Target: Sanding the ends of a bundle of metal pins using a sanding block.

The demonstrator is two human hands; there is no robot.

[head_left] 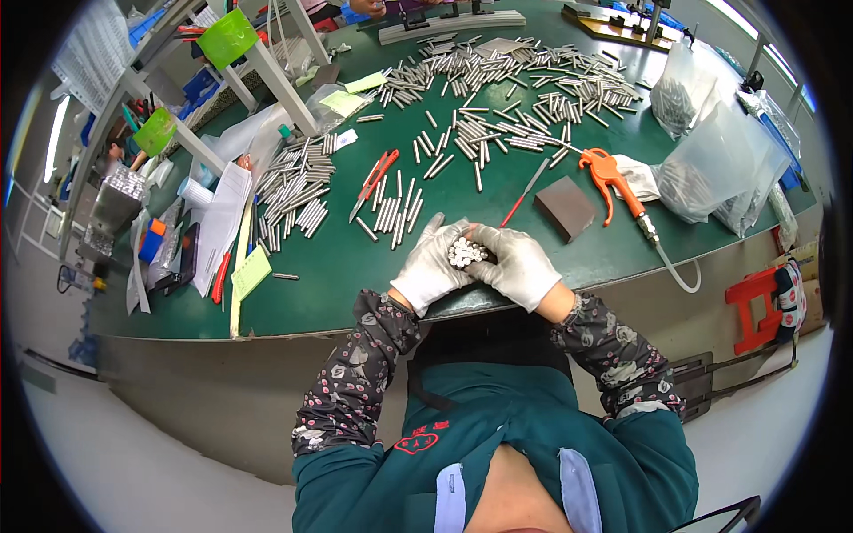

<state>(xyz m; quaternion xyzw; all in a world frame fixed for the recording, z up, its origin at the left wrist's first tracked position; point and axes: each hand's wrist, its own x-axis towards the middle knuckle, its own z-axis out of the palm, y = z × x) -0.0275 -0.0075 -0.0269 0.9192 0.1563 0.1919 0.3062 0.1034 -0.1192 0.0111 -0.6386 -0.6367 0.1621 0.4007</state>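
Near the front edge of the green table, my gloved left hand (433, 264) and gloved right hand (517, 264) close together around a bundle of metal pins (466, 252). The shiny round ends of the pins face up toward me, and my palms hide their lengths. Just left of my hands lies a small group of loose pins (397, 213), with a red utility knife (374, 182) beyond it. A thin red-handled tool (524, 193) lies just past my right hand. To its right sits a brown block (565, 209).
Large heaps of metal pins (498, 67) cover the far middle, with another pile (298, 182) at left. An orange air blow gun (613, 178) with a hose lies at right, near plastic bags of pins (702, 178). A white shelf frame (283, 75) stands left. Another person's hand (366, 7) shows at the far edge.
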